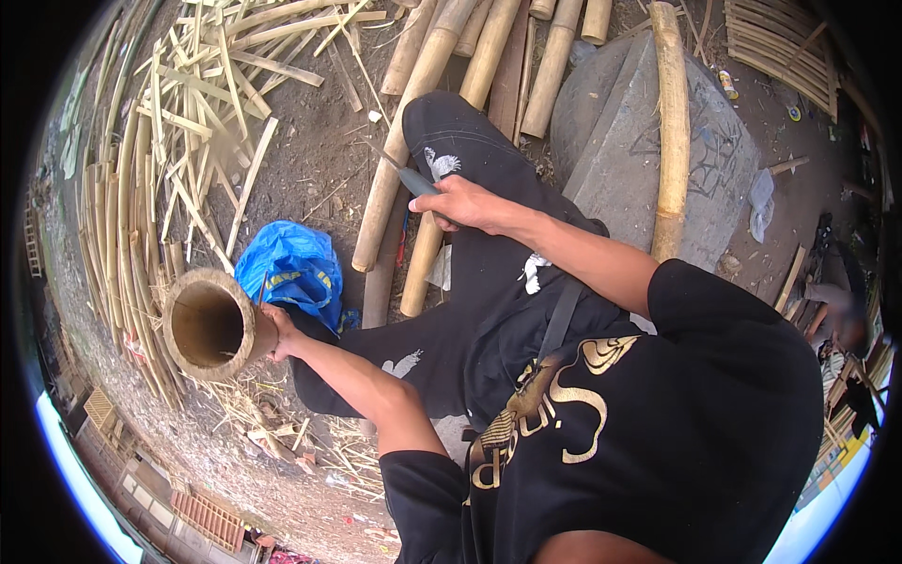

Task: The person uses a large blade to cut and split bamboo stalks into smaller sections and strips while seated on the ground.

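Observation:
A thick bamboo tube stands at the left with its hollow end turned up. My left hand is closed around its side, beside my bent knee. In my right hand is a knife, gripped by its grey handle over my other leg. Its thin blade points up and to the left, away from the tube. Just behind the tube lies a crumpled blue plastic bag.
Split bamboo strips lie heaped at the far left, with long slats below. Several bamboo poles lie ahead. Another pole rests on a grey slab at the right. Shavings litter the ground near the tube.

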A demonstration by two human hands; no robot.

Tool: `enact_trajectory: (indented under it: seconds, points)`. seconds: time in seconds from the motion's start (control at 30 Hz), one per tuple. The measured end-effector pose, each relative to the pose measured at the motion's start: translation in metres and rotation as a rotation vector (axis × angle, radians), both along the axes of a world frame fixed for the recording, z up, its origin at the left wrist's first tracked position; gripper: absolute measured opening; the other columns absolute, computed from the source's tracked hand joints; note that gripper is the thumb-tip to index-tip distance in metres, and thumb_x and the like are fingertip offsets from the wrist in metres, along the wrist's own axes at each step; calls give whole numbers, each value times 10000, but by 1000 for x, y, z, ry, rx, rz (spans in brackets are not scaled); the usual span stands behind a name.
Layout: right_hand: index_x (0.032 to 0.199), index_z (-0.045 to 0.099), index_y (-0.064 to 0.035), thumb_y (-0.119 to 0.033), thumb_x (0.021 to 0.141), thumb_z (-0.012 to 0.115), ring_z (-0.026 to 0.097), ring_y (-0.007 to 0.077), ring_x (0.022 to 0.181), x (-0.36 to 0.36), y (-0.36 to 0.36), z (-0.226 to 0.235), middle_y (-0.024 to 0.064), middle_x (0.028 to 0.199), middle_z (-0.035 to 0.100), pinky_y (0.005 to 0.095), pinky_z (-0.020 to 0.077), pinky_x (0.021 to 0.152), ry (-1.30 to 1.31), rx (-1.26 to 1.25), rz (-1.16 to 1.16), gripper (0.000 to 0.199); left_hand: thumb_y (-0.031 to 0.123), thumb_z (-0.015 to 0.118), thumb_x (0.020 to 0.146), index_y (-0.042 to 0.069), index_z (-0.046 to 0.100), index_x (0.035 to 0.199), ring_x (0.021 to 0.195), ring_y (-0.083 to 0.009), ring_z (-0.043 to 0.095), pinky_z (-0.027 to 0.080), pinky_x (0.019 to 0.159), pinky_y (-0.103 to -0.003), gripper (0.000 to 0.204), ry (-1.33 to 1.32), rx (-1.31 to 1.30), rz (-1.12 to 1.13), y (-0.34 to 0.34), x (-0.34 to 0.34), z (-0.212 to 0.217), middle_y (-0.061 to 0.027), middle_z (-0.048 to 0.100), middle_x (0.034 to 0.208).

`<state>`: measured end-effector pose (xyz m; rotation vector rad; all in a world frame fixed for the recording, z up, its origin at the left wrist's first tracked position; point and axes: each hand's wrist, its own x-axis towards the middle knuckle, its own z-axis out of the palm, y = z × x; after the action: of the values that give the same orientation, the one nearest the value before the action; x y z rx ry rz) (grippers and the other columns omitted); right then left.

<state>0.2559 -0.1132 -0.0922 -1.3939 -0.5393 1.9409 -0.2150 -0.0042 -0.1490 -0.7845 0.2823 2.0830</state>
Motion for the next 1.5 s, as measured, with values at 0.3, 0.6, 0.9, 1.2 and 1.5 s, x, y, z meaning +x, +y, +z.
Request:
enact_trajectory:
  seconds: [0.3,0.6,0.9,1.2,1.5]
  points:
    - [837,578,-30,-327,952,632,474,104,558,11,-5,-2,15,627,519,306,391,559,-101,38,72,323,435,884,604,0,531,1287,1028,-396,658,562,873,-578,883,1110,-199,-58,122,138,145,-192,635,1205]
    - [885,581,-46,-252,997,600,404,69,563,16,-5,1,-37,640,443,273,352,524,-39,29,-65,235,109,941,673,-28,661,1164,927,-204,682,597,804,-334,581,1795,41,-335,220,269,130,-117,693,1106]
    - [1127,615,3,-399,1036,541,462,33,583,25,13,138,-41,656,491,227,372,539,-397,587,-162,418,229,971,627,-16,654,1217,991,-212,661,543,890,-359,712,1857,14,-648,237,285,89,-116,686,1133]
    - [942,598,-11,-518,992,555,444,55,573,-6,90,204,-35,612,456,264,357,502,-226,1162,-187,511,215,943,668,6,663,1172,925,-204,681,532,837,-336,613,2119,13,-628,251,275,73,-89,713,1072]
    - [803,569,-42,-450,1017,525,422,73,508,-20,163,110,-19,601,451,275,338,480,-130,655,-44,463,172,959,651,-15,672,1103,845,-184,672,545,740,-316,567,1985,80,-712,225,315,94,-106,721,989]
